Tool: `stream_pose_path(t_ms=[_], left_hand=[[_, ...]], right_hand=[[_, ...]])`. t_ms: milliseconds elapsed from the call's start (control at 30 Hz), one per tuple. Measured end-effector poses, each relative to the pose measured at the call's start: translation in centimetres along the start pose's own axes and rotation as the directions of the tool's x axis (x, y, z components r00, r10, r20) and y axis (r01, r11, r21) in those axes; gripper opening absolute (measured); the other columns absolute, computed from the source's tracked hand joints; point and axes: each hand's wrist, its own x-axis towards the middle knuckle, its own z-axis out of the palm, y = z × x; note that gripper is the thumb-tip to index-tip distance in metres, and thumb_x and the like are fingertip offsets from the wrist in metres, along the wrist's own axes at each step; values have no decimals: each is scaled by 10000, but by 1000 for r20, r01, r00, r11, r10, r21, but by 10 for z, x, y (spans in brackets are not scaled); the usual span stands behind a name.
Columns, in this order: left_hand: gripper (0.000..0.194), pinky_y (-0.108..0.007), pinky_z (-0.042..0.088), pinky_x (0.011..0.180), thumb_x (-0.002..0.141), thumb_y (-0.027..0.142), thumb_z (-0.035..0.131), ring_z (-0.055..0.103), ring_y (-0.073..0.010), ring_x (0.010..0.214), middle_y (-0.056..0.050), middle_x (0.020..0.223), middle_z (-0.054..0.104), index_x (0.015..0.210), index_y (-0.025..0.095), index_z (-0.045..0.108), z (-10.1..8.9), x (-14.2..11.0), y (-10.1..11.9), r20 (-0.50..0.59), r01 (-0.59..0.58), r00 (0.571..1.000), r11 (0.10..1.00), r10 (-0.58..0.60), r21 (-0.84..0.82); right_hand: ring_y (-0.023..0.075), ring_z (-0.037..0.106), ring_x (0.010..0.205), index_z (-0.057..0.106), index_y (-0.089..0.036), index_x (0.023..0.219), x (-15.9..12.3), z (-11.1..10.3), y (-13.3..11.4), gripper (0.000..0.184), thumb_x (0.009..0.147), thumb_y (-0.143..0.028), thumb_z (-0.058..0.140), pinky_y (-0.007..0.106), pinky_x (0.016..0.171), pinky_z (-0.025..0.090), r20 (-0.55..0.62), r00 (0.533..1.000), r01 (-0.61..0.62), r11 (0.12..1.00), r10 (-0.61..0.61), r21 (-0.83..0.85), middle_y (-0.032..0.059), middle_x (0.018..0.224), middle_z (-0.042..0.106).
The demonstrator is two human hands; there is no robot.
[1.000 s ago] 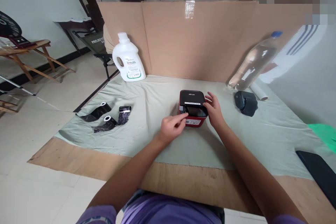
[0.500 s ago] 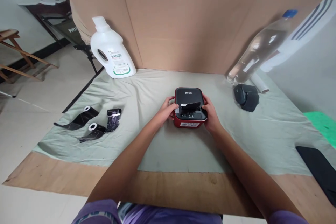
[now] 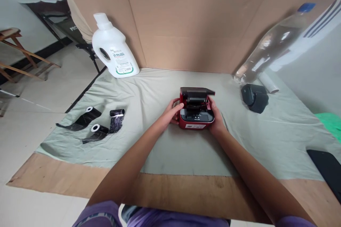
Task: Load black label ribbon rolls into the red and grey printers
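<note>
A small red and black label printer [image 3: 196, 117] sits on the pale green cloth [image 3: 160, 142] in the middle. Its black lid [image 3: 197, 93] stands raised at the back, showing the inside. My left hand [image 3: 173, 110] grips the printer's left side, thumb on its top edge. My right hand [image 3: 216, 118] wraps round the right side, fingers reaching up by the lid. Both forearms stretch in from the near edge.
Black ribbon rolls [image 3: 93, 124] lie loose at the left. A white detergent bottle [image 3: 114, 49] stands against the cardboard wall [image 3: 186, 25]. A clear bottle [image 3: 271, 46], a white tube [image 3: 268, 82] and a black device [image 3: 255, 97] sit at the right, a dark phone [image 3: 326, 170] near the right edge.
The printer's lid has swung up and open; it lay flat half a second ago. My left hand went from pointing at the front to gripping the left side.
</note>
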Motion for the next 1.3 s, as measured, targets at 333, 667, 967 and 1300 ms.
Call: stream_pose_path(t_ms=[333,667,967,1300], left_hand=[[687,-233,460,522,823,675,685,522,-127,592,24,719,515,1347,257,534,5,5,5,-113,-15,993,1000,17,16],[224,-310,486,789,803,360,773,545,-148,765,11,805,490,970,212,752,8,31,36,-65,-497,768,657,637,567],[126,-296,459,687,895,227,655,575,-167,752,-25,761,614,872,236,779,6,13,29,383,-764,488,171,784,623],[314,-340,471,790,934,406,584,584,-208,859,-58,913,617,1177,236,683,-5,13,10,24,-620,662,529,749,579]], right_hand=[[272,461,1458,517,-349,1427,0,-7,-6,587,897,-574,630,506,1246,327,-32,996,-83,996,83,-16,2,1556,511],[258,496,1397,547,-401,1354,73,-2,-40,570,829,-597,647,490,1119,429,-22,1000,18,996,-20,-89,-30,1463,587],[253,574,1243,694,-286,909,52,-10,-35,264,882,-538,617,447,1062,461,-31,992,114,976,-122,-185,20,1259,636],[287,498,1393,600,-400,1280,7,-22,-22,454,834,-346,662,509,1170,388,40,999,26,984,-19,-174,-12,1510,527]])
